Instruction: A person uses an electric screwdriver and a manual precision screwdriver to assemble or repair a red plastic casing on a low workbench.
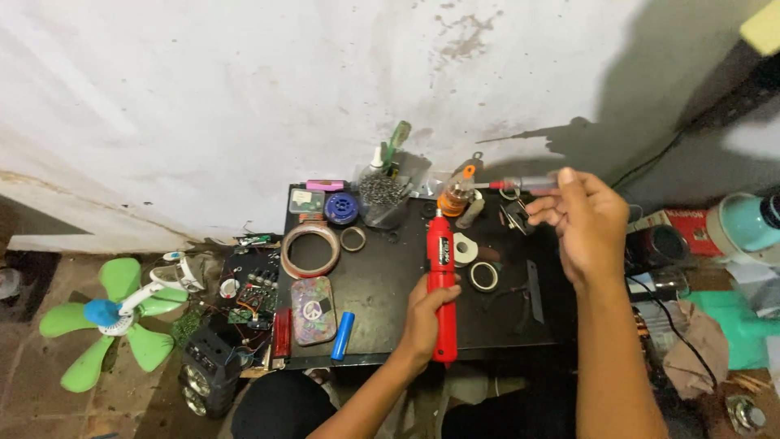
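Screwdriver (441,280), red and powered, stands gripped in the left hand (424,319) over the near table (382,284) edge, long axis running away, tip toward the wall. Farther off, the right hand (587,221) pinches a thin bit (520,184); best keep both aligned and steady

A: What's unclear near the black table (382,284)?

B: Red electric screwdriver (442,268) is part covered by the left hand (422,321). The thin tool (524,184) in the right hand (587,223), at the table's far edge, is blurred.

A: Cut off?

B: Right of the table, the teal object (751,223) runs off frame. The table's front edge hides the legs.
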